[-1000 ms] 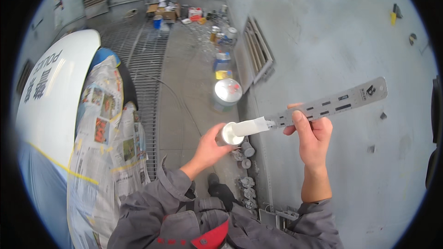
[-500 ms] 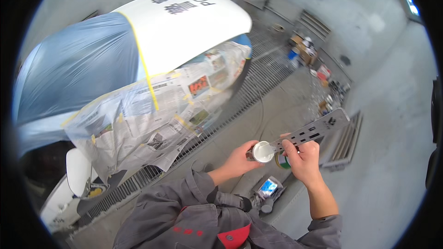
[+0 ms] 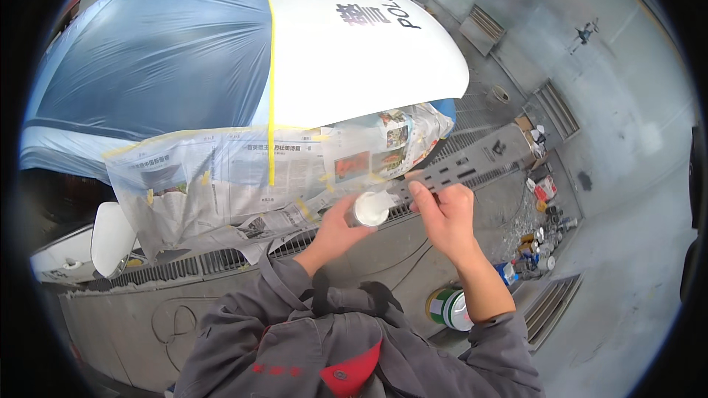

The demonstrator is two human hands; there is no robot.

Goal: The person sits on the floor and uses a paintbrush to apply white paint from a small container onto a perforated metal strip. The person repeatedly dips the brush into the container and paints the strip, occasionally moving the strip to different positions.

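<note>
My left fingers (image 3: 341, 214) hold the paint cup (image 3: 372, 209); just right of it, my right fingers (image 3: 426, 205) pinch the slotted mixing ruler (image 3: 481, 161), its long axis slanting from the cup's mouth toward far right.

Slatted vents (image 3: 484, 27) line the walls (image 3: 627, 110) — 1 green-banded can (image 3: 446, 308) nearby.

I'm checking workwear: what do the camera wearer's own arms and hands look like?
The left hand and right hand are both ungloved. The left sleeve is dark grey cloth reaching close to the hand; the right sleeve, matching grey, stops higher, leaving much of the forearm uncovered.
</note>
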